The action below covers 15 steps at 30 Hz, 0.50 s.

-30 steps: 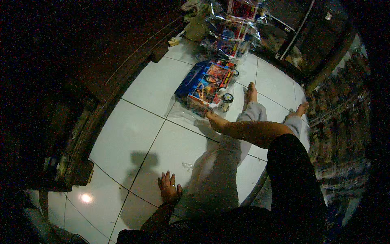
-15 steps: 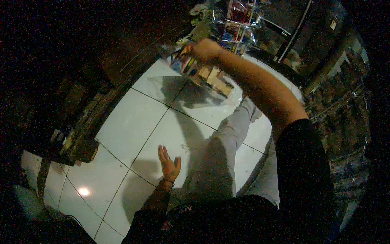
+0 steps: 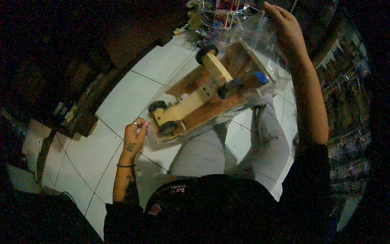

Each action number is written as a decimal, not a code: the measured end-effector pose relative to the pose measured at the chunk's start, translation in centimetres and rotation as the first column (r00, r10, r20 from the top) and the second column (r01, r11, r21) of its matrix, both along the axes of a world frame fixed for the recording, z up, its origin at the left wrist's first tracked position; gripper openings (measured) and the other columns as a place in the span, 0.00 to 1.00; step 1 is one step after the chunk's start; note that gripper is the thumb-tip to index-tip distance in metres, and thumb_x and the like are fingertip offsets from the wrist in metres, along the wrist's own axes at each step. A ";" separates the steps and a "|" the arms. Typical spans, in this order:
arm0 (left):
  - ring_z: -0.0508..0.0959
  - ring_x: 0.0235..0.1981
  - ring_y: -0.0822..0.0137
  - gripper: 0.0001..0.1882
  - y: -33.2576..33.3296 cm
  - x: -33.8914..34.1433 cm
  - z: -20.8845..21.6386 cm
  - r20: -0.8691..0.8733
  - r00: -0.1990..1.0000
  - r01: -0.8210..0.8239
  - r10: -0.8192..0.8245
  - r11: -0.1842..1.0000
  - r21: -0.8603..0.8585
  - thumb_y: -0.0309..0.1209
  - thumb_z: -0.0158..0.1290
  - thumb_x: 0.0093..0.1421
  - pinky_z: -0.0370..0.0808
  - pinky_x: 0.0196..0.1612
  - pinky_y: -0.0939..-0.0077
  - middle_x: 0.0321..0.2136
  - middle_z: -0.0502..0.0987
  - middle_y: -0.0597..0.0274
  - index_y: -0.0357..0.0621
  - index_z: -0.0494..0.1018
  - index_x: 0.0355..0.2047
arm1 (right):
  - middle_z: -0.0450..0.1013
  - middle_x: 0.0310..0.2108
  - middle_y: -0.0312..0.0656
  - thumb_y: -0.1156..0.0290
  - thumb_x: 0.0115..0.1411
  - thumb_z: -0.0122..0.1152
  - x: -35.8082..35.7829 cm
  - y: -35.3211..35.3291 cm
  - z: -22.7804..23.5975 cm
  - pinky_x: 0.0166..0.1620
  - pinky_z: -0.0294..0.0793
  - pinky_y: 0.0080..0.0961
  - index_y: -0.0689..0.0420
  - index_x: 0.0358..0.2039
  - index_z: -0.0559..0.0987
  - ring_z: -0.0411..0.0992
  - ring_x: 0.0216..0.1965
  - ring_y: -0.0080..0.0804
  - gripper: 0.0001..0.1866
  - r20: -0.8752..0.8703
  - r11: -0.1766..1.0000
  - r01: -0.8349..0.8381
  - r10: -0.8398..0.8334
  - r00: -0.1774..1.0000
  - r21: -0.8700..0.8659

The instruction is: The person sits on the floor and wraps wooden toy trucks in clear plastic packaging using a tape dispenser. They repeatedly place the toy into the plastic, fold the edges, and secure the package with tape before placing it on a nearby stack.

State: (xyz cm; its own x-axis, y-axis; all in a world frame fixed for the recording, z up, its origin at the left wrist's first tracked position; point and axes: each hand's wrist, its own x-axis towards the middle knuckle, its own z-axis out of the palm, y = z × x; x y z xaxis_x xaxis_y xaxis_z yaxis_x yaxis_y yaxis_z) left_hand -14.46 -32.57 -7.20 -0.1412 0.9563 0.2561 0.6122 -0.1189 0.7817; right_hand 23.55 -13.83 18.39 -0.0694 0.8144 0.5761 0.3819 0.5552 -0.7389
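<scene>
A wooden toy truck (image 3: 187, 109) hangs tilted over my legs, its pale chassis and several black wheels facing up. Brown panels and a small blue patch show on its body. Clear plastic wrapping (image 3: 254, 30) surrounds it and stretches up at the far right. The loose top of that wrapping is gripped by my right hand (image 3: 287, 31), raised high, with the fingers pinched together. At the truck's near left corner, my left hand (image 3: 136, 133) has its thumb and fingers closed on the edge of the plastic.
White floor tiles (image 3: 109, 150) lie beneath, with my grey trouser legs (image 3: 201, 152) over them. Dark wooden furniture (image 3: 87, 95) runs along the left. Shiny plastic-wrapped packages (image 3: 223, 18) stand at the far side. More wrapped goods (image 3: 345, 105) line the right.
The wrapped toy has swung nearer and turned so its wheels show. My right hand has moved right and up, and my left hand, formerly open, has risen to close on the plastic.
</scene>
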 end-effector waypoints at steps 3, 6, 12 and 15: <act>0.72 0.26 0.62 0.08 -1.1 1.4 1.4 0.037 0.999 0.030 -0.031 1.000 0.007 0.29 0.50 0.59 0.68 0.31 0.70 0.22 0.73 0.56 0.37 0.70 0.26 | 0.72 0.49 0.36 0.55 0.60 0.52 4.1 -6.4 0.4 0.52 0.64 0.26 0.55 0.49 0.76 0.68 0.50 0.28 0.21 -0.108 0.988 0.095 -0.109 0.988 -0.124; 0.71 0.24 0.59 0.09 -0.6 1.4 7.0 -0.272 0.955 0.044 0.121 0.846 0.531 0.27 0.51 0.58 0.67 0.30 0.69 0.22 0.72 0.54 0.38 0.69 0.21 | 0.71 0.50 0.39 0.57 0.60 0.51 11.0 -11.9 1.7 0.55 0.63 0.28 0.57 0.49 0.76 0.66 0.53 0.30 0.22 -0.184 0.954 0.105 -0.161 0.970 -0.281; 0.71 0.22 0.55 0.11 8.8 2.6 15.6 -0.650 0.750 0.390 0.123 0.712 0.584 0.31 0.53 0.57 0.67 0.30 0.66 0.19 0.71 0.55 0.40 0.72 0.19 | 0.65 0.57 0.34 0.54 0.59 0.52 19.2 -11.7 -2.5 0.55 0.58 0.31 0.52 0.55 0.71 0.59 0.58 0.30 0.25 -0.069 0.922 0.319 -0.341 0.938 -0.219; 0.70 0.21 0.54 0.14 10.8 4.9 15.3 -0.698 0.715 0.473 0.018 0.723 0.504 0.33 0.55 0.56 0.67 0.29 0.65 0.17 0.70 0.55 0.41 0.70 0.17 | 0.69 0.49 0.35 0.54 0.58 0.54 19.4 -12.8 -5.9 0.37 0.64 0.21 0.54 0.58 0.66 0.65 0.43 0.23 0.30 -0.074 0.904 0.391 -0.408 0.910 -0.174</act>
State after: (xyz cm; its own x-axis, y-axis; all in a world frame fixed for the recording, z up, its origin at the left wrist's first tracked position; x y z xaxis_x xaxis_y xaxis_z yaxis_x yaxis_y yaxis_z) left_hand -9.55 -21.78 8.06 0.4833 0.5114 0.7106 0.7834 -0.6150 -0.0902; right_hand 42.99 -26.66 12.52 0.3352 0.8388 0.4290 0.4625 0.2502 -0.8506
